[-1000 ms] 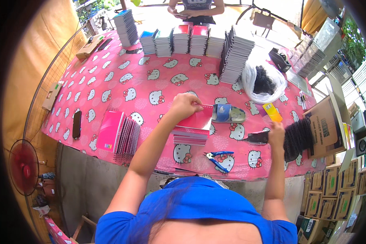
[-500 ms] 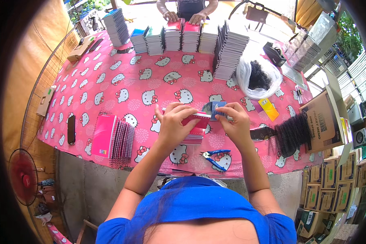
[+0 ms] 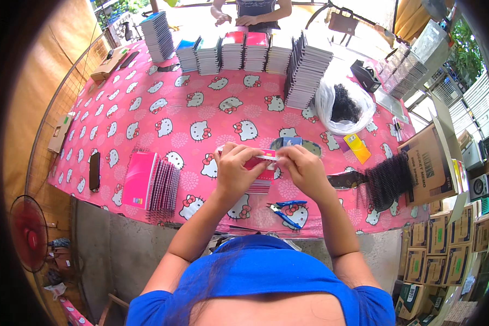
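Your left hand (image 3: pixel 235 165) grips a red notebook (image 3: pixel 268 154) above the pink stack (image 3: pixel 259 188); your right hand (image 3: pixel 307 167) works at its right end, whether gripping anything I cannot tell. A slack left pinch could let the notebook skew.

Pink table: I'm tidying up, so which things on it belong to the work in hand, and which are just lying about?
Likely part of it: red notebook in the left hand, black spiral coils, pink notebooks, blue-handled cutters.

Probably lying about: dark oblong object, left side; apparently a black tape dispenser.
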`<state>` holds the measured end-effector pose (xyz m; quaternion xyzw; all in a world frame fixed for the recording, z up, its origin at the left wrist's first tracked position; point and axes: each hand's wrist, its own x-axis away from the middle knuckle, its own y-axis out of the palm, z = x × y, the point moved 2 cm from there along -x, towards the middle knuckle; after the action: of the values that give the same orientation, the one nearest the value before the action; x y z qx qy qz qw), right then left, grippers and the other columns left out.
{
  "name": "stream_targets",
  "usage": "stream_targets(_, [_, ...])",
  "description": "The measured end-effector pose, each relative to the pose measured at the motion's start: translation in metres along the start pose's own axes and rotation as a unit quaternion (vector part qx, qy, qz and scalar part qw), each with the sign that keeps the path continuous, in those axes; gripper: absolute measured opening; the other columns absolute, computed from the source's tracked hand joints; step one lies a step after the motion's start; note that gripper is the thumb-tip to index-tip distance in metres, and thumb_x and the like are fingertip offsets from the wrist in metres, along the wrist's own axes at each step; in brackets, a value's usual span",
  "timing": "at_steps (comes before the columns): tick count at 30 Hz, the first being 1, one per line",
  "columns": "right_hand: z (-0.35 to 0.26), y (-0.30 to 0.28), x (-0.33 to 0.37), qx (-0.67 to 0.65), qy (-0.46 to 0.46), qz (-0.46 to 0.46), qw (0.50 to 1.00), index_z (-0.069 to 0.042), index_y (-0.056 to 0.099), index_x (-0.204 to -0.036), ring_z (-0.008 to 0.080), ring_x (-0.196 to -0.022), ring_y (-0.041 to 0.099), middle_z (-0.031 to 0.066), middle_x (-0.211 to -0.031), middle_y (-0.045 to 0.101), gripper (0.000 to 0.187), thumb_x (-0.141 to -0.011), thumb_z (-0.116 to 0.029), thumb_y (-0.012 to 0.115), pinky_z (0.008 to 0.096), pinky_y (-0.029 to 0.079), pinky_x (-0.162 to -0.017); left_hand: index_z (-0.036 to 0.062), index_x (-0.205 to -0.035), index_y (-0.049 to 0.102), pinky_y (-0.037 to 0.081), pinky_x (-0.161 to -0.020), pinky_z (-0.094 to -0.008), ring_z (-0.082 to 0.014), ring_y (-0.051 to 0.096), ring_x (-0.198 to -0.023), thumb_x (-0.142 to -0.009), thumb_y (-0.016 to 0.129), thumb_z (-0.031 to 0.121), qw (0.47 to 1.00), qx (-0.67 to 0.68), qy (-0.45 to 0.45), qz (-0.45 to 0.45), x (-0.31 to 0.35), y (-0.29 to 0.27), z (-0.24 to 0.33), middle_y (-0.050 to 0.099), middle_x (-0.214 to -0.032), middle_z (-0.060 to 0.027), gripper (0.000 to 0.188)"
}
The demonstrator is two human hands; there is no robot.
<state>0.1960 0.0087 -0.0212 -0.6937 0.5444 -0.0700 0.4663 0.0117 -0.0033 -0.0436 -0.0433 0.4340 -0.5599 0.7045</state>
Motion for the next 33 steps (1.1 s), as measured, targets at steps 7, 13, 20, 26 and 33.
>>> stream_targets(7, [-0.015,0.008,-0.003,0.019,0.009,0.068,0.997,-0.005,0.058,-0.093,0.0308,-0.082,0.06,0.0103,-0.087,0.057,0.019,-0.083,-0.018,0.067,0.0407,0.048,-0.065,0.013,-0.084,0.072,0.037,-0.078,-0.0337,-0.0171,0.058,-0.083,-0.064,0.082,0.017,1.0,-0.018,0.02,0.003,-0.001,-0.004,0.004,0.067,-0.079,0.0009,0.023])
stream_targets(13, [-0.022,0.01,-0.002,0.017,0.016,0.055,0.998,-0.002,0.058,-0.082,0.031,-0.085,0.059,0.0118,-0.081,0.055,0.016,-0.08,-0.014,0.069,0.0405,0.048,-0.066,0.0131,-0.083,0.072,0.038,-0.077,-0.034,-0.0175,0.057,-0.082,-0.063,0.083,0.018,1.0,-0.02,0.02,0.005,0.001,-0.004,0.001,0.067,-0.078,0.001,0.023])
stream_targets(20, [-0.022,0.018,-0.004,0.087,0.001,0.066,0.994,-0.002,0.06,-0.083,0.0328,-0.086,0.059,0.0129,-0.083,0.057,0.011,-0.082,-0.012,0.065,0.0405,0.048,-0.07,0.0116,-0.079,0.072,0.039,-0.078,-0.0337,-0.0169,0.058,-0.078,-0.063,0.083,0.018,0.999,-0.004,0.031,0.008,0.001,-0.003,0.003,0.067,-0.076,0.0005,0.02])
stream_targets(26, [0.126,0.0,-0.004,0.143,0.135,-0.07,0.978,-0.008,0.06,-0.1,0.0336,-0.097,0.061,0.0093,-0.098,0.065,0.024,-0.082,-0.022,0.066,0.0431,0.051,-0.081,0.0122,-0.08,0.073,0.038,-0.082,-0.0352,-0.0166,0.058,-0.08,-0.064,0.083,0.019,0.999,0.03,0.041,-0.017,-0.005,-0.007,-0.003,0.068,-0.077,0.0002,0.02])
stream_targets(33, [0.158,0.026,0.006,0.134,0.233,-0.037,0.962,-0.006,0.055,-0.106,0.0287,-0.098,0.063,0.0147,-0.102,0.065,0.04,-0.072,-0.016,0.072,0.0402,0.053,-0.08,0.0094,-0.091,0.067,0.035,-0.089,-0.0405,-0.0217,0.059,-0.088,-0.063,0.084,0.025,0.999,0.024,0.025,-0.029,-0.01,-0.003,-0.008,0.067,-0.082,-0.0026,0.036])
